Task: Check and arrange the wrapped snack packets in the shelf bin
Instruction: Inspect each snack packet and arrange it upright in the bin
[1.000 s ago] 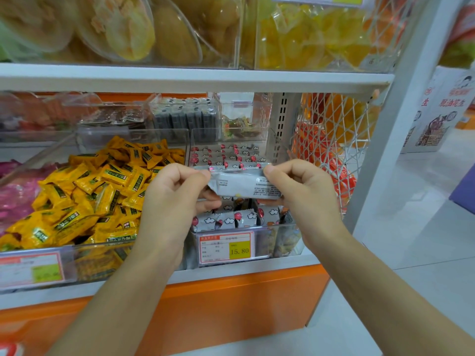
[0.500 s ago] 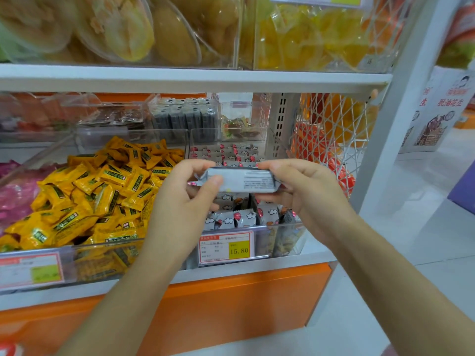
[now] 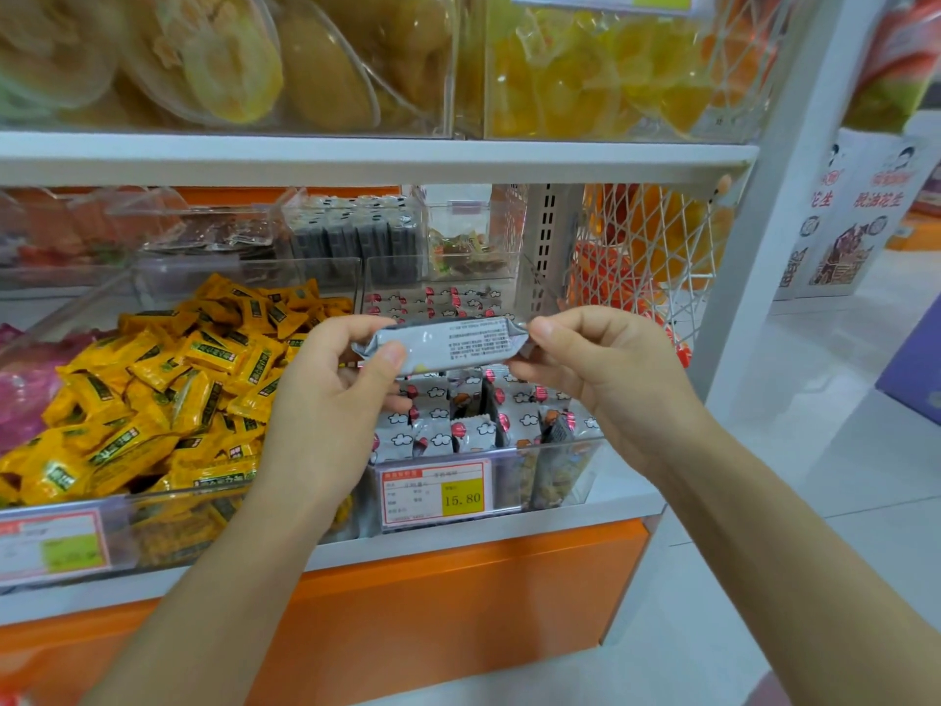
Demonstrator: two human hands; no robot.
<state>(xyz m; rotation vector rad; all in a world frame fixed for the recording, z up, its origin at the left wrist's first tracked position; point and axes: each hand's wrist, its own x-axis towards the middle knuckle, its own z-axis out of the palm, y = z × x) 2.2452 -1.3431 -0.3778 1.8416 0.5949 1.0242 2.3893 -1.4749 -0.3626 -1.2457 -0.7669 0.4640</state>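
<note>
Head view: a grey snack packet (image 3: 448, 341) is held level above the clear bin (image 3: 557, 468) at the right end of the shelf (image 3: 629, 507). The left hand (image 3: 326, 400) pinches its left end and the right hand (image 3: 606, 384) pinches its right end. Below it, more grey packets (image 3: 458, 425) stand in that bin, which has a price tag (image 3: 438, 494) on its front wall, and yellow packets (image 3: 168, 389) fill the neighbouring bin (image 3: 153, 527) on the left.

snack pkt (image 3: 443, 343) over R bin (image 3: 555, 466) | L bin (image 3: 168, 527) beside it
</note>
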